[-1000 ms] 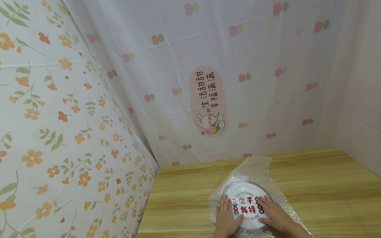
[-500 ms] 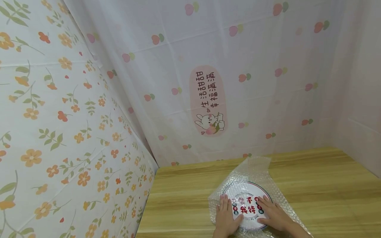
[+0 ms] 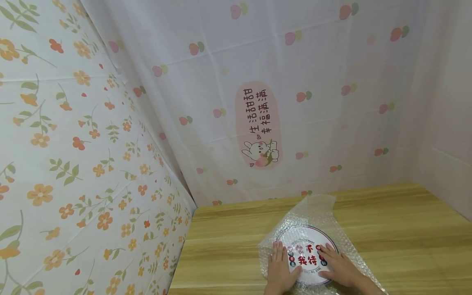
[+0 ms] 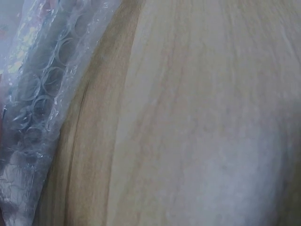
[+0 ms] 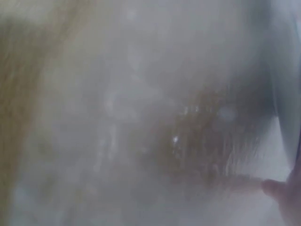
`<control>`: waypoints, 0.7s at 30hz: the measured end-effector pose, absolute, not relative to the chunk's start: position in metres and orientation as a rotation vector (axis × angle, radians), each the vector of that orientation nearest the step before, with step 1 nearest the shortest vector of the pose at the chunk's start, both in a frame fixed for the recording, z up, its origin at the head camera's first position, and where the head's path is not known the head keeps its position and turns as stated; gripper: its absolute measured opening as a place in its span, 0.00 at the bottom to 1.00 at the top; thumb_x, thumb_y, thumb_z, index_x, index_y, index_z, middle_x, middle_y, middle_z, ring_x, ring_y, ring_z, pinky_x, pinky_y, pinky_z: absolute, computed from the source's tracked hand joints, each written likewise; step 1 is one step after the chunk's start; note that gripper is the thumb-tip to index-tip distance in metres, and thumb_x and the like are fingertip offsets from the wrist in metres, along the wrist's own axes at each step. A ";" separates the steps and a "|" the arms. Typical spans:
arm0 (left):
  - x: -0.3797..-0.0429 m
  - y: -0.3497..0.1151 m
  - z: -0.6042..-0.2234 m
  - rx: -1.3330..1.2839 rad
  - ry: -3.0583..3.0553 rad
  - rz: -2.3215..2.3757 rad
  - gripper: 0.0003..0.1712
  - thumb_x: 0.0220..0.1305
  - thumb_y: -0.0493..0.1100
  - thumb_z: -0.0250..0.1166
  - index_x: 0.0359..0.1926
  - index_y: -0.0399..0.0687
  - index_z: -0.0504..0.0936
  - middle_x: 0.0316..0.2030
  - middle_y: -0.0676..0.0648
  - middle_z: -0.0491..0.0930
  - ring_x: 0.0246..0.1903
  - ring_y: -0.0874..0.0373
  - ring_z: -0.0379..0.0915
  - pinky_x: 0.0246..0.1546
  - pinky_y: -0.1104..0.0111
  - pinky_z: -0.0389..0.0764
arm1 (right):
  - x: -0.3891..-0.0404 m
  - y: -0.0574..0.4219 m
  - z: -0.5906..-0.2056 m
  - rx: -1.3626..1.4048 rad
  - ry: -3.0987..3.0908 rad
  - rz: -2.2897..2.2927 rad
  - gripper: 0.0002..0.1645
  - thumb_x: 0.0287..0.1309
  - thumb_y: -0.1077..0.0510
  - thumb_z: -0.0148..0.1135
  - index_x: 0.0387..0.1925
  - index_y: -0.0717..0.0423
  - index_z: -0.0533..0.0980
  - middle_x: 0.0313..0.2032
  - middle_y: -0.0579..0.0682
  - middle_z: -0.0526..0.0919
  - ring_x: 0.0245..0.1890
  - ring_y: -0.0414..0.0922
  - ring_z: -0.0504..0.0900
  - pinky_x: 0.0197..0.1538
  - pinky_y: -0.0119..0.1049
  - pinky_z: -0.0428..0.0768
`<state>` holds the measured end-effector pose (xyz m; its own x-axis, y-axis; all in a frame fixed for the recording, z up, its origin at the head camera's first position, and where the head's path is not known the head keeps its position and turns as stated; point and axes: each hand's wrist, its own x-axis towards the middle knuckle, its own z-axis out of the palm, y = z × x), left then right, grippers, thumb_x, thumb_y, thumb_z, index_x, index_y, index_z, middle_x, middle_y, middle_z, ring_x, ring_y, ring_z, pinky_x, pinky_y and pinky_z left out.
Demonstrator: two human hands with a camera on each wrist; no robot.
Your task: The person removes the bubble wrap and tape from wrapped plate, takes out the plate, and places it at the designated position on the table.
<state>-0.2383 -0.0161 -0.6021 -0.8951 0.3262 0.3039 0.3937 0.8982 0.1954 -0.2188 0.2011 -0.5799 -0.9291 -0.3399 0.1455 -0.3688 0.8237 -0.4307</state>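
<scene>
A round white plate (image 3: 309,258) with red characters and a coloured rim lies flat in the head view. Around it spreads a sheet of bubble wrap (image 3: 313,207), whose left part looks laid over the printing. My left hand (image 3: 281,268) rests on the left side, fingers extended and thumb towards the middle. On the opposite side, my right hand (image 3: 341,264) lies with its fingers over the plate's right rim. The left wrist view has the bubble wrap (image 4: 47,80) along its left edge. Blurred wrap fills much of the right wrist view, with a fingertip (image 5: 273,189) at the right.
The wood-grain table (image 3: 225,241) runs back to a pale curtain (image 3: 321,123) printed with small fruits and a rabbit. A flowered cloth (image 3: 92,155) hangs along the left side. Another pale curtain panel (image 3: 450,102) closes off the right.
</scene>
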 end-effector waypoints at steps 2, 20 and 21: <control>-0.239 -0.016 -0.603 -0.543 -2.793 -0.368 0.43 0.54 0.67 0.49 0.57 0.37 0.70 0.62 0.41 0.59 0.63 0.47 0.49 0.52 0.52 0.63 | -0.219 0.202 -0.581 0.576 -2.935 0.715 0.43 0.43 0.39 0.62 0.52 0.67 0.70 0.56 0.66 0.66 0.57 0.66 0.58 0.47 0.69 0.56; -0.236 -0.017 -0.595 -0.556 -2.860 -0.303 0.43 0.55 0.68 0.46 0.58 0.37 0.68 0.63 0.40 0.57 0.63 0.46 0.47 0.53 0.52 0.62 | -0.216 0.202 -0.590 0.668 -2.745 0.692 0.39 0.44 0.42 0.63 0.48 0.71 0.72 0.52 0.67 0.70 0.62 0.37 0.39 0.48 0.59 0.64; -0.237 -0.016 -0.595 -0.553 -2.870 -0.298 0.43 0.55 0.68 0.46 0.59 0.37 0.68 0.63 0.41 0.57 0.64 0.47 0.47 0.53 0.52 0.61 | -0.216 0.201 -0.590 0.671 -2.734 0.696 0.39 0.44 0.42 0.63 0.48 0.71 0.72 0.52 0.68 0.70 0.63 0.38 0.40 0.47 0.60 0.65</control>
